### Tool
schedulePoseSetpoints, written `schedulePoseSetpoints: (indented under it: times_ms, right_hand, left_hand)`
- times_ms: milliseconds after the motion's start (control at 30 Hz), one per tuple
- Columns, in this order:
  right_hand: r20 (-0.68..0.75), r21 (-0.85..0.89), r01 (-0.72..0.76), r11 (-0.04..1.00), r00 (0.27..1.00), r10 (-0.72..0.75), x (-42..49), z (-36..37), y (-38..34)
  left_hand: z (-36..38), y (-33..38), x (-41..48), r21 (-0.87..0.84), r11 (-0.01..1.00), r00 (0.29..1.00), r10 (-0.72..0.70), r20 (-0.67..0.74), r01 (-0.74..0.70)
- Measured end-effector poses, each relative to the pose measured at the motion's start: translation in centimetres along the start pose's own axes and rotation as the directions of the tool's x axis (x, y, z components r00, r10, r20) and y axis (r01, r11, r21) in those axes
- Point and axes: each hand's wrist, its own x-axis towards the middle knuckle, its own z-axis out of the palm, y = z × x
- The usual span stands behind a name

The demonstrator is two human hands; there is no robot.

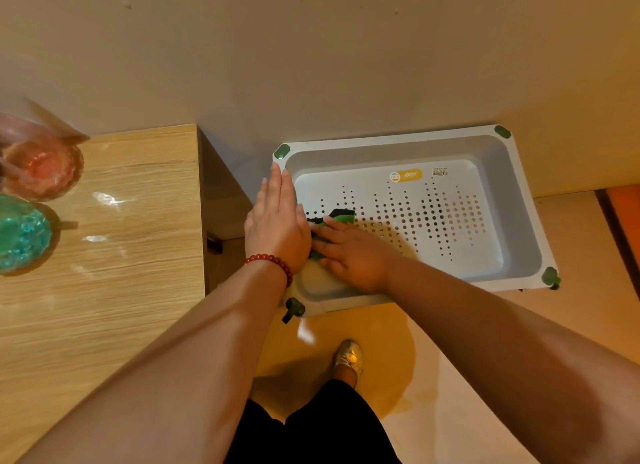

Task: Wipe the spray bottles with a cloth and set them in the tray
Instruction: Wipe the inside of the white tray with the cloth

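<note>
A white perforated tray (491, 256) with green corner caps lies on the floor beside a wooden table. My left hand (277, 221), fingers straight, rests flat over the tray's left rim. My right hand (349, 252) lies inside the tray at its left end with its fingers on a green and black cloth (341, 216). A pink bottle (41, 166) and a teal bottle (20, 235) stand at the table's left edge, blurred and seen from above.
The wooden table (121, 256) fills the left side. A plain wall rises behind the tray. My foot in a light shoe (348, 358) stands on the floor just in front of the tray. An orange strip (627, 214) runs at the right edge.
</note>
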Motion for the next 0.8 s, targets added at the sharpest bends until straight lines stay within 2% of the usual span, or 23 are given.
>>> schedulePoseSetpoints:
  times_ms: [100,167,200,300,367,400,433,500,567,600,667,733,800]
  right_hand:
    - [-0.068,0.065,-0.162,0.985,0.984,0.167,-0.3,0.2,0.0]
    - [-0.067,0.128,-0.275,0.953,0.956,0.285,-0.3,0.2,-0.5]
    - [-0.054,0.129,-0.287,0.949,0.954,0.296,-0.3,0.2,-1.0]
    - [0.081,0.14,-0.138,0.98,0.988,0.128,-0.6,0.1,-2.9]
    - [0.218,0.152,-0.055,0.987,0.976,0.02,-1.6,0.0,-3.3]
    - [0.258,0.139,-0.051,0.989,0.966,0.013,-2.3,0.0,-2.9]
    - [0.264,0.127,-0.079,0.989,0.964,0.043,-2.9,-0.1,-2.4]
    - [0.219,0.126,-0.231,0.965,0.955,0.2,-4.2,0.0,-1.1]
    - [0.181,0.18,-0.405,0.896,0.909,0.374,-4.7,0.3,-0.8]
    - [0.175,0.207,-0.438,0.875,0.896,0.408,-4.6,0.4,-1.3]
    - [0.188,0.227,-0.384,0.895,0.919,0.346,-4.1,0.3,-3.4]
    - [0.231,0.208,-0.247,0.946,0.953,0.198,-3.7,0.3,-5.3]
    - [0.273,0.158,-0.165,0.974,0.955,0.117,-3.9,0.4,-5.4]
  left_hand:
    - [-0.3,-0.2,-0.9,-0.02,1.0,1.0,-0.005,0.031,0.005]
    - [-0.1,-0.6,-2.5,-0.031,0.999,0.999,0.01,0.04,-0.009]
    - [0.2,-0.8,-3.3,-0.032,0.999,0.999,0.022,0.037,-0.02]
    - [0.9,-1.2,-4.0,-0.05,0.999,1.0,0.01,0.014,-0.009]
    - [1.0,-1.0,-3.5,-0.046,0.999,1.0,0.003,0.004,-0.003]
    - [1.1,-0.9,-3.5,-0.037,0.999,1.0,0.002,-0.001,-0.002]
    - [1.1,-0.8,-3.4,-0.027,1.0,1.0,0.004,-0.007,-0.004]
    - [1.3,-0.7,-3.5,-0.026,1.0,1.0,0.005,-0.006,-0.005]
    - [1.3,-0.6,-3.6,-0.032,0.999,1.0,-0.005,-0.004,0.005]
    - [1.3,-0.6,-3.6,-0.037,0.999,1.0,-0.011,-0.005,0.011]
    - [1.2,-0.6,-3.5,-0.045,0.999,1.0,-0.029,-0.001,0.029]
    - [1.1,-0.6,-3.5,-0.041,0.998,0.999,-0.041,0.004,0.041]
    - [1.2,-0.4,-3.5,-0.043,0.998,0.999,-0.051,0.01,0.051]
